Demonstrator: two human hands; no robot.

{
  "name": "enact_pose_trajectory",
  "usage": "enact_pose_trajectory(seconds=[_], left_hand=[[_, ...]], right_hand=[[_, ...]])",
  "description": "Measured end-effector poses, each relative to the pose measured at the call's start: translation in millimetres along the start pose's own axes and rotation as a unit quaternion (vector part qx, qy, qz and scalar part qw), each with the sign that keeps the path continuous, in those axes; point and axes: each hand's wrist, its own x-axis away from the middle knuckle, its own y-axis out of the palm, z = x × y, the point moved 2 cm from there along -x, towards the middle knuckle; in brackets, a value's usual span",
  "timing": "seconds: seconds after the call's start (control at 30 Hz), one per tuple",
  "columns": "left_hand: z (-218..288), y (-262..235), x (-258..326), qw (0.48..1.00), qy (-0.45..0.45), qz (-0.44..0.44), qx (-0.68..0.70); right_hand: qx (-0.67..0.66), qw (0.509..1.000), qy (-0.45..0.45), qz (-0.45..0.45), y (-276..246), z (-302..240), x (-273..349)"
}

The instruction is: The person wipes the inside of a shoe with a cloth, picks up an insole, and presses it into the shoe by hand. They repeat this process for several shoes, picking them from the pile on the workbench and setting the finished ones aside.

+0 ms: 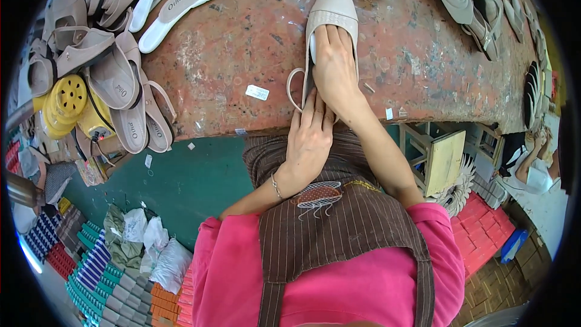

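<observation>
A beige closed-toe shoe (334, 7) lies on the worn table in front of me, its toe pointing away and a thin strap (291, 88) looping out at its left. My right hand (336, 72) reaches into the opening, fingers stretched toward the toe; their tips are hidden under the upper. A white edge, perhaps of an insole (312, 48), shows beside these fingers. At the heel end, by the table's near edge, my left hand (310, 139) has its fingers closed over the back of the shoe. Its thumb is hidden.
Beige shoes and sandals (115, 79) crowd the table's left, near a white sole (175, 15) and a yellow round device (69, 97). More sandals (478, 6) lie at right. A wooden stool (445, 160) stands below. Another person (535, 166) sits far right.
</observation>
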Motion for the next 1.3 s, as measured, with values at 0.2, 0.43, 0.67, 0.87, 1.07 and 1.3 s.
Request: enact_pose_trajectory(seconds=[0.2, 0.43, 0.67, 0.87, 1.07, 1.3], left_hand=[[5.8, 6.8, 7.6, 0.997, -0.001, 0.026, 0.074], [3.3, 3.6, 5.8, 0.997, -0.013, 0.024, 0.071], [11.8, 10.5, -8.1, 0.996, -0.028, 0.007, 0.083], [-4.6, 21.0, 11.6, 0.996, -0.071, 0.013, 0.043], [-1.1, 0.5, -2.1, 0.999, 0.012, -0.013, 0.049], [6.9, -12.5, -18.8, 0.998, -0.016, 0.024, 0.052]], right_hand=[[0.156, 0.977, -0.072, 0.128, 22.1, -7.3, 38.6], [0.048, 0.995, -0.046, 0.08, 20.2, -11.9, 37.8], [0.037, 0.994, -0.017, 0.098, 2.4, 3.1, 23.6], [0.023, 0.999, -0.021, 0.013, 22.8, -7.9, 9.8], [0.055, 0.998, -0.001, 0.0, 16.3, 10.1, -0.6], [0.057, 0.998, -0.014, -0.014, 27.0, 23.5, -24.8]])
